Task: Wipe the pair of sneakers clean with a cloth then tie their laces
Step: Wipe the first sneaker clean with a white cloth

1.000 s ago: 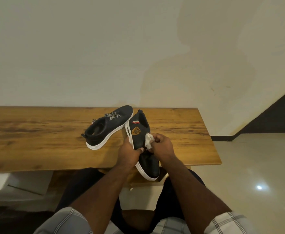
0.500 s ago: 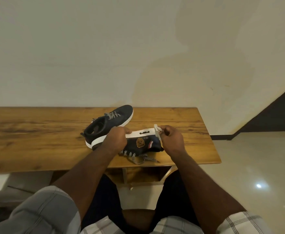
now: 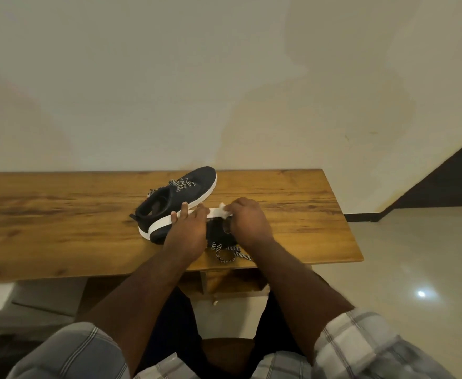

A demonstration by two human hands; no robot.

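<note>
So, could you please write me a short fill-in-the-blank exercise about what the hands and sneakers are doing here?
1. The right hand presses a white ____ against the held sneaker's sole.
2. The left hand steadies the ____ lying on its side.
3. The other sneaker stands upright on the wooden ____.
4. The held sneaker's laces are ____.

Missing words: cloth; sneaker; table; untied

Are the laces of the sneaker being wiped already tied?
No: the held sneaker lies on its side between both hands, and its laces trail loose on the table.
</note>
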